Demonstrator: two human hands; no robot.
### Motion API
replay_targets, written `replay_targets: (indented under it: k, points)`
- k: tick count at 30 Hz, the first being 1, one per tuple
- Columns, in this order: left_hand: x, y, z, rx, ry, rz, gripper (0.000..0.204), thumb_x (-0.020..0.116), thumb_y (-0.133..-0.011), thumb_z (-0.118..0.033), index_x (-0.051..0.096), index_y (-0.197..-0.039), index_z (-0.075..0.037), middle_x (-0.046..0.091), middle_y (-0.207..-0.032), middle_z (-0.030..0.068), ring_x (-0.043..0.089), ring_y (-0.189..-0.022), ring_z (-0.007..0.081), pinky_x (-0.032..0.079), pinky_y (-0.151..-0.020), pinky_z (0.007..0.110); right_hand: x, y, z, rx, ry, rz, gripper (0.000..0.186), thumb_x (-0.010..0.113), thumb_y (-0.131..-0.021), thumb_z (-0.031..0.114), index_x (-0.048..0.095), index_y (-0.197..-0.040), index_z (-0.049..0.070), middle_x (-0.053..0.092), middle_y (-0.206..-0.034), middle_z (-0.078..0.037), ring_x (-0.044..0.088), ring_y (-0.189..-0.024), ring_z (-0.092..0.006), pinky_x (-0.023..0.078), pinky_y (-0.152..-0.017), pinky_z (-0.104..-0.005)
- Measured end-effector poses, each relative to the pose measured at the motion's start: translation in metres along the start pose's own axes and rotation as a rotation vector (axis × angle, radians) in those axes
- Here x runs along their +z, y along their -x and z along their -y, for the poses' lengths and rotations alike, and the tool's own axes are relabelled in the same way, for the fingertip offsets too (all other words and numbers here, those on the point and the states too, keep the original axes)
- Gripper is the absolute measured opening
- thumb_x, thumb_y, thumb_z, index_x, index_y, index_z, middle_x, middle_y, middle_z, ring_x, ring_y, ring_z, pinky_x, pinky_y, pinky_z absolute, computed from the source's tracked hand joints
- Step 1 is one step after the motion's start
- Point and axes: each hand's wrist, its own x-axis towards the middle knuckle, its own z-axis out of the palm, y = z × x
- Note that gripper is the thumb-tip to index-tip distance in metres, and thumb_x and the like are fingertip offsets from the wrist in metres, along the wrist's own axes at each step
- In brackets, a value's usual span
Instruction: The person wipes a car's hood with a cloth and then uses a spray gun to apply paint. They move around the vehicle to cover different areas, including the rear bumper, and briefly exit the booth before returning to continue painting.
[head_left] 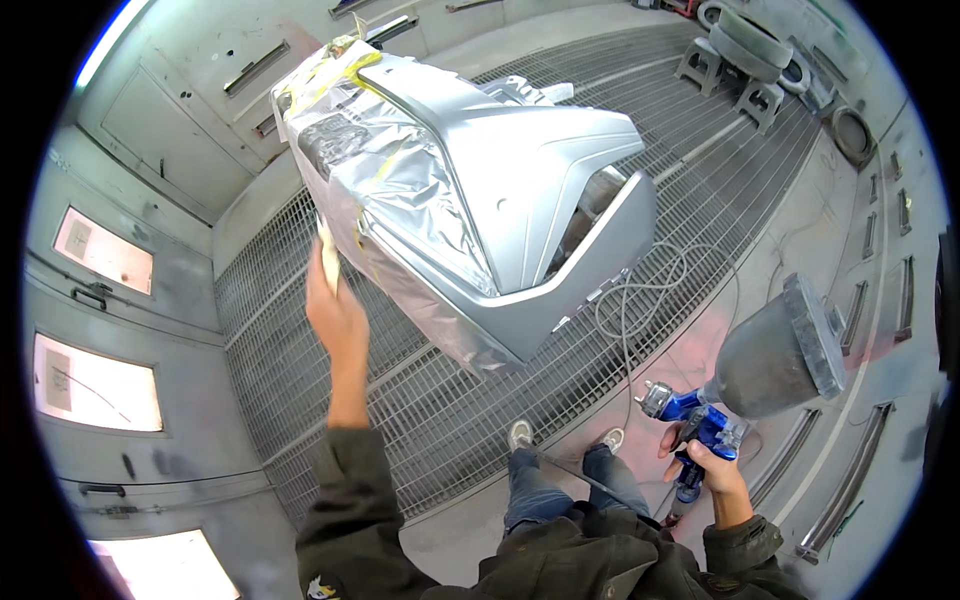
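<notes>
Cream cloth [330, 264] on the left, blue spray gun [708, 432] on the right, masked silver body shell [535, 145] between

Well left of the body shell, bright windows [125, 388] line the grey wall. Just left of the shell, the left hand [338, 318] has its fingers clamped on the cream cloth, whose tip comes close to the shell's masked edge; whether they touch cannot be told. The shell sits over floor grating [268, 310], its left part under masking film [425, 195] and yellow tape [357, 66], its right part bare silver around an opening. A looped grey hose [650, 287] lies just right of the shell. Right of the shell and nearer the person, the right hand [712, 466] has its fingers wrapped around the spray gun's handle; a grey cup [768, 355] leans away from the shell. Beyond the shell, far right, tyres [750, 45] rest on stools [760, 103].
</notes>
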Motion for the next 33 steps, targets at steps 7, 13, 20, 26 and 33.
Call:
replay_targets:
  k: [7,13,20,26,33]
  points:
    - [0.062,0.018,0.024,0.521,-0.724,0.401,0.057,0.053,-0.082,-0.008,0.043,-0.138,0.000,0.039,-0.147,0.0165,0.030,-0.141,0.0324,0.022,-0.116,0.047,-0.051,-0.019,-0.007,0.086,-0.044,0.044,0.045,0.067,-0.087,0.023,0.052,-0.119,-0.006,0.061,-0.101,-0.018,0.063,-0.089,-0.0256,0.059,-0.060,-0.0367]
    - [0.105,0.124,0.012,0.737,-0.621,0.940,0.058,0.044,-0.084,-0.009,0.041,-0.142,-0.003,0.031,-0.154,0.0118,0.021,-0.145,0.0268,0.014,-0.119,0.048,-0.103,-0.012,-0.021,0.145,-0.133,-0.034,0.049,0.067,-0.087,0.017,0.047,-0.126,-0.003,0.061,-0.103,-0.018,0.063,-0.094,-0.0282,0.059,-0.061,-0.0371]
    - [0.225,0.164,-0.014,1.254,-0.600,1.100,0.058,0.044,-0.085,-0.013,0.041,-0.142,-0.006,0.030,-0.155,0.0066,0.021,-0.145,0.0198,0.014,-0.120,0.042,-0.144,-0.001,-0.037,0.171,-0.175,-0.195,0.064,0.073,-0.081,0.031,0.045,-0.128,-0.002,0.061,-0.096,-0.019,0.063,-0.086,-0.0280,0.060,-0.056,-0.0355]
    - [0.297,0.155,-0.053,1.354,-0.647,1.156,0.058,0.047,-0.084,-0.013,0.042,-0.141,-0.006,0.033,-0.153,0.0080,0.022,-0.145,0.0227,0.014,-0.120,0.043,-0.177,0.002,-0.039,0.209,-0.344,-0.149,0.057,0.068,-0.085,0.017,0.040,-0.132,0.000,0.060,-0.104,-0.017,0.061,-0.096,-0.0265,0.058,-0.064,-0.0344]
    - [0.267,0.136,-0.053,1.592,-0.659,1.509,0.054,0.044,-0.087,-0.017,0.043,-0.141,-0.009,0.032,-0.154,0.0066,0.020,-0.146,0.0206,0.011,-0.121,0.045,-0.225,-0.004,-0.045,0.176,-0.447,-0.128,0.026,0.056,-0.094,0.006,0.055,-0.119,0.000,0.059,-0.108,-0.012,0.058,-0.100,-0.0200,0.055,-0.069,-0.0299]
